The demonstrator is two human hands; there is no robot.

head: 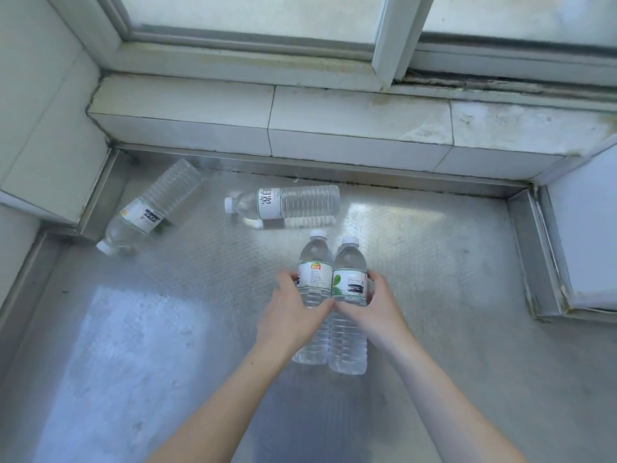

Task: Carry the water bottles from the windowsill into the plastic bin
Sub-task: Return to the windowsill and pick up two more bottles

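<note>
Left hand [293, 312] fingers curled round the orange-label bottle [314, 295], right hand [374, 305] fingers clamped on the green-leaf bottle [349, 305] — both bottles lie side by side, touching, caps pointing away from the fingers. Grip sits at the labels; I'd squeeze firm there and keep the two pressed together on the lift, thin ribbed plastic likely flexes and slips. Two more bottles lie beyond the fingertips: big one [287, 207] just past the caps, another [152, 208] far left by the wall. Surface is a textured metal sill [434, 262] with glare patches, tiled ledge [334, 118] and window behind — bin not in view
</note>
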